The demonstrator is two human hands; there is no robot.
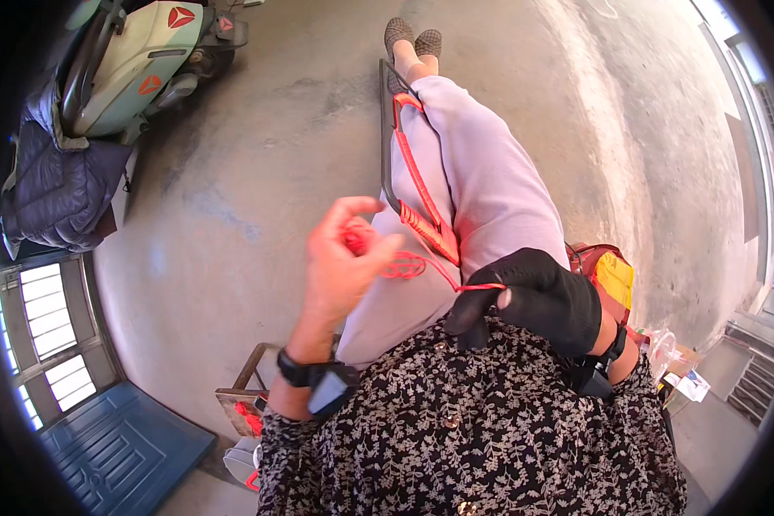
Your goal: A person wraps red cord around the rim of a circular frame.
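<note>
Red cord (482,287) is stretching in a thin strand between the two hands above the lap, and more of it is bunching into loose loops (404,265) beside the bare left hand (340,258). The left fingers are curling around a wad of cord, thumb and forefinger standing apart, though blur is hiding the exact grip. The right hand (537,297), in a black glove, is pinching the strand between its thumb, whose bare tip is showing, and its forefinger. A dark bent-bar frame (385,138) is lying along the legs (507,163), its near end wearing close red wrapping (426,232). The cord is looking light, limp and hard to damage, perhaps a little slick, so pinching near the wrapping should be giving the best control; the loops could be snagging if squeezed carelessly. The frame is seeming stiff and fairly light, its bare long bar offering the cleanest hold.
</note>
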